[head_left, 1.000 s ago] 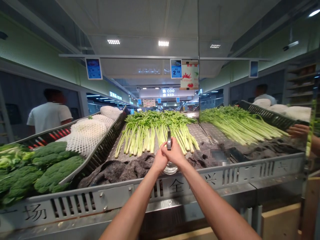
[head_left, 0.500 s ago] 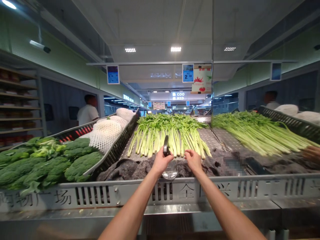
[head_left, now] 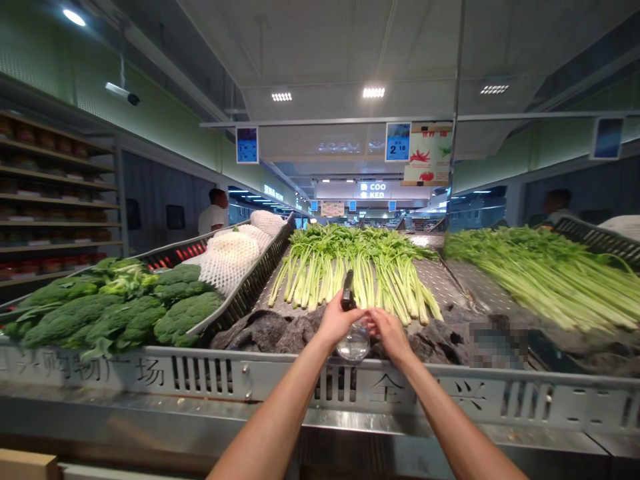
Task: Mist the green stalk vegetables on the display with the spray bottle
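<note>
My left hand (head_left: pixel 338 321) is closed around the neck of a spray bottle (head_left: pixel 354 345) with a clear round body and a dark head. The bottle is upright above the front of the vegetable display. My right hand (head_left: pixel 389 332) is just right of the bottle, its fingers bent and slightly apart, their tips close to my left fingers. Whether they touch the bottle is hard to see. Behind the hands, a row of celery (head_left: pixel 350 267) lies with leaves to the back and pale stalks to the front. A dark crumpled cloth (head_left: pixel 270 331) lies before the stalks.
A grey slotted barrier (head_left: pixel 250 380) runs along the front. Left are broccoli (head_left: pixel 95 313) and white net-wrapped produce (head_left: pixel 233 257) beside a black crate wall (head_left: pixel 265 267). A mirror (head_left: pixel 545 280) reflects celery on the right. A person (head_left: pixel 214 212) stands at the back left.
My right hand came off the bottle, moved right, and is now back beside it. My left hand has kept the bottle. The view has turned left, showing more broccoli and shelves.
</note>
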Motion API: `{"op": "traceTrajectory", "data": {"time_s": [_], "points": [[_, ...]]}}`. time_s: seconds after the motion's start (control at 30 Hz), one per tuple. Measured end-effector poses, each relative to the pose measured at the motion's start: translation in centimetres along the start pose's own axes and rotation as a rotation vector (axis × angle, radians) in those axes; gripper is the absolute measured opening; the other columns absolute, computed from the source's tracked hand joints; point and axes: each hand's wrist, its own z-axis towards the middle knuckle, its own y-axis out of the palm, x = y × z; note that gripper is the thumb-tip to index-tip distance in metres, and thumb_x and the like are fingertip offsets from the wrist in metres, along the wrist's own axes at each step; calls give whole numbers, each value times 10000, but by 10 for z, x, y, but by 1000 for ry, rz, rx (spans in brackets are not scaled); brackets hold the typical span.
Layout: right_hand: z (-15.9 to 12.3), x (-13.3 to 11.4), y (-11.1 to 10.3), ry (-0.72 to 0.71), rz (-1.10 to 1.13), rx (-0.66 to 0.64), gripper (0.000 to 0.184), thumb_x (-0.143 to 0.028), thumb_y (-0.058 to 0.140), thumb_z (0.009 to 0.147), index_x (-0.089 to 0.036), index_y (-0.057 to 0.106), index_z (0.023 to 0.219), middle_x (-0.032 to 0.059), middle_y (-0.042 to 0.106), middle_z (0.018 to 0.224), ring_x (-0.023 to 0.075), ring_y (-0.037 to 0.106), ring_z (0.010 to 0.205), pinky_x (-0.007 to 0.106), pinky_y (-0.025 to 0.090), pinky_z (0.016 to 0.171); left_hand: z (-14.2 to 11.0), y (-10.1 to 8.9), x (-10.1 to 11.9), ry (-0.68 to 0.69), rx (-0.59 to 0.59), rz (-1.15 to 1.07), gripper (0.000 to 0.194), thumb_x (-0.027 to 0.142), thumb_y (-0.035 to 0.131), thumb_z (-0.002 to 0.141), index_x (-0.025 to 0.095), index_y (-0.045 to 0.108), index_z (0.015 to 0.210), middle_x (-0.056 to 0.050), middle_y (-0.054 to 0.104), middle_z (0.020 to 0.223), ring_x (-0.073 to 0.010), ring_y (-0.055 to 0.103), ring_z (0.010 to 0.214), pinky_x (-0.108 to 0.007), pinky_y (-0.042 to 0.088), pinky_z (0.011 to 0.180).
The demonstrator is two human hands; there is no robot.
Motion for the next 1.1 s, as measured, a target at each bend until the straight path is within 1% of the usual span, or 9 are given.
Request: {"op": "traceTrajectory", "data": {"time_s": [0.1,0.17,0.27,0.37,0.47,0.57,0.67,0.77,1.1], "points": [[-1,0,15,-41,26,-27,409,-455,358,754,-180,627,894,57,642,882,203,565,844,351,405,786,-1,1,-4,14,88,18,171,144,571,555,145,469,692,39,500,599,-80,467,556,-204,377,554],[0,2,19,-9,67,-77,437,-466,333,773,-181,617,941,59,637,916,200,563,857,359,388,817,-2,0,-3,36,72,-8,213,131,577,546,149,465,727,35,510,624,-81,479,568,-204,388,567],[1,4,18,43,140,-167,466,-474,308,789,-174,591,1006,59,638,919,188,574,826,348,401,801,-2,-5,3,8,-3,-36,327,135,620,513,154,452,793,29,528,652,-89,507,581,-215,404,585],[-1,3,14,15,141,-229,482,-474,301,797,-150,605,984,62,645,889,183,576,815,324,408,784,3,-9,6,-55,-53,24,342,200,653,500,150,450,771,38,507,597,-92,497,522,-213,391,531],[-2,1,13,6,117,-264,505,-482,283,801,-137,626,935,63,654,834,182,583,743,312,426,722,9,-9,1,-39,-14,150,265,222,619,534,156,455,732,51,474,556,-85,466,490,-198,360,490],[-2,3,13,23,104,-240,509,-489,285,797,-135,638,894,59,655,804,184,578,723,310,426,701,11,-4,-5,59,75,292,202,171,559,559,164,481,745,46,471,596,-80,445,529,-189,347,502],[-2,5,13,30,91,-184,498,-488,302,792,-129,641,861,60,651,811,191,572,756,314,421,721,9,0,-6,139,69,361,257,143,532,555,175,509,810,40,479,641,-82,431,562,-189,344,521],[-2,6,13,52,106,-181,502,-491,297,794,-128,635,876,63,650,811,185,577,725,313,435,697,5,3,-2,121,39,379,288,147,516,564,183,520,850,32,504,662,-89,441,565,-198,353,530],[0,8,14,22,67,-172,532,-520,282,788,-134,629,903,72,653,807,184,587,705,336,444,728,3,6,-4,96,109,423,252,163,506,578,202,513,827,26,529,683,-104,471,592,-202,366,539]]}}
